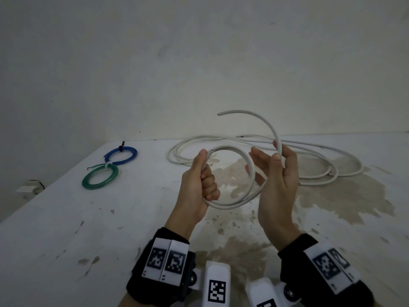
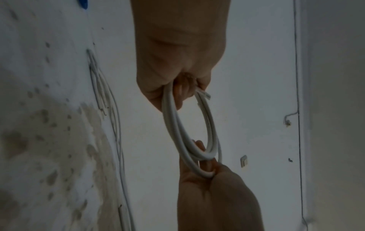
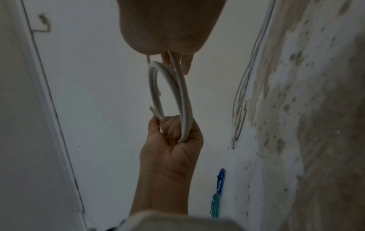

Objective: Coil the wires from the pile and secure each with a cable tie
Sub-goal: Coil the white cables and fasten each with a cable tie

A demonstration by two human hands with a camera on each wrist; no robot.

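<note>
Two wristbands (image 1: 164,261) carrying black-and-white square code tags, with no readable writing, are sitting nearest the head camera. Above them the left hand (image 1: 200,185) is gripping a white wire coil (image 1: 234,196) in curled fingers, while the right hand (image 1: 277,182) is pinching its free tail over the stained white table (image 1: 66,218). Farther back, a green tied coil (image 1: 100,176), a blue tied coil (image 1: 120,155) and the loose white wire pile (image 1: 309,171) are lying near the wall.

A plain, bare room, maybe a work room. The wide white painted surface (image 1: 66,218) has big brown stains. The wall behind is dull white with marks. A small white wall switch (image 2: 244,161) shows.
</note>
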